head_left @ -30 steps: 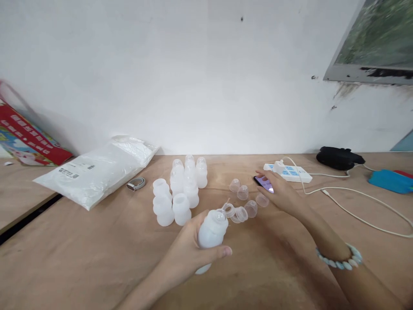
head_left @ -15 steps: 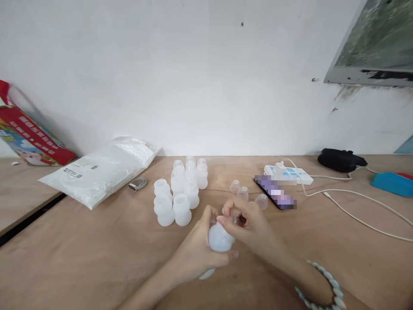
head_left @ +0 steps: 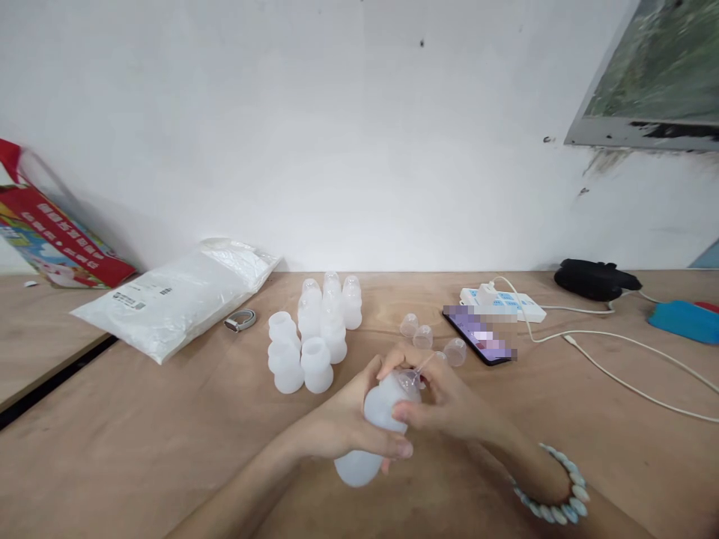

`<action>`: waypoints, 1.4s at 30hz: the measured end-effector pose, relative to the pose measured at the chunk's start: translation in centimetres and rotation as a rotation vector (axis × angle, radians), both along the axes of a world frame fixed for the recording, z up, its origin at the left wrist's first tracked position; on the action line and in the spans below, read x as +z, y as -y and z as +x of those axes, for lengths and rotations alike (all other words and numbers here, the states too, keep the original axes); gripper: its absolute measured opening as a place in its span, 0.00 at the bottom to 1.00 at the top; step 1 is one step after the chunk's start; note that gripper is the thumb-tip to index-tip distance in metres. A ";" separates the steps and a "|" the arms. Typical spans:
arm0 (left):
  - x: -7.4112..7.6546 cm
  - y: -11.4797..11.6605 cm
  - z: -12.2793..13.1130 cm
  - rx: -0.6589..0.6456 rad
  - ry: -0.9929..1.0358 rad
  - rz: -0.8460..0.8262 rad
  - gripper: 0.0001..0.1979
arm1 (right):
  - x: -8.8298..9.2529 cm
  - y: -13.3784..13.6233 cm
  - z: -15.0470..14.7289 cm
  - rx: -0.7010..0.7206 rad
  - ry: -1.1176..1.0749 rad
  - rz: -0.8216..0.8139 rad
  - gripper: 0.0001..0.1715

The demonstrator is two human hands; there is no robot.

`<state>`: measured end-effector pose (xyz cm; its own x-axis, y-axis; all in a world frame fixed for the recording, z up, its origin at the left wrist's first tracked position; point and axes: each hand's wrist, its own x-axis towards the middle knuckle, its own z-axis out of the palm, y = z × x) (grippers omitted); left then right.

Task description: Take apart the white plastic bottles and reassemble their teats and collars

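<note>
My left hand [head_left: 365,430] is wrapped round a translucent white bottle [head_left: 359,466] with a pinched waist, held tilted above the table with its mouth towards the right. At that mouth sits a clear dome-shaped cap [head_left: 409,382]. My right hand [head_left: 435,393] closes round the cap and the bottle's neck, thumb against the neck; how far the cap is seated I cannot tell. To the left stand several similar bottles [head_left: 317,367], the front ones open-topped and the back ones with clear domes. Beyond my right hand lie several loose clear caps [head_left: 454,352].
A phone [head_left: 477,337] lies right of the loose caps, before a white power strip [head_left: 502,303] with trailing cables. Further right are a black case [head_left: 595,278] and a blue object [head_left: 685,320]. Leftward lie a watch [head_left: 240,320], a plastic bag [head_left: 174,299] and a red box [head_left: 61,239].
The held bottle has tilted, and more of its lower body shows. My right fingers have shifted round the neck, leaving the clear cap in plainer view.
</note>
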<state>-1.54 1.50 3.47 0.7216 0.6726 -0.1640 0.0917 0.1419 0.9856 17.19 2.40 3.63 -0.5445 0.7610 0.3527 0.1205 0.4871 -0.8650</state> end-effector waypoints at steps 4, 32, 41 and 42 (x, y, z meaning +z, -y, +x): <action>-0.6 -0.5 -0.6 0.006 0.055 -0.020 0.33 | 0.4 -0.7 1.4 0.170 0.040 0.046 0.34; -0.5 -1.0 -2.0 -0.115 0.163 -0.131 0.26 | 1.1 -1.7 4.6 -0.128 -0.225 -0.061 0.17; 1.0 -2.6 -0.6 0.359 -0.180 0.631 0.17 | -0.7 -3.5 4.7 -0.313 -0.282 -0.192 0.17; 1.2 -2.8 -0.6 0.408 -0.249 0.717 0.16 | -0.8 -3.5 4.6 -0.312 -0.284 -0.197 0.17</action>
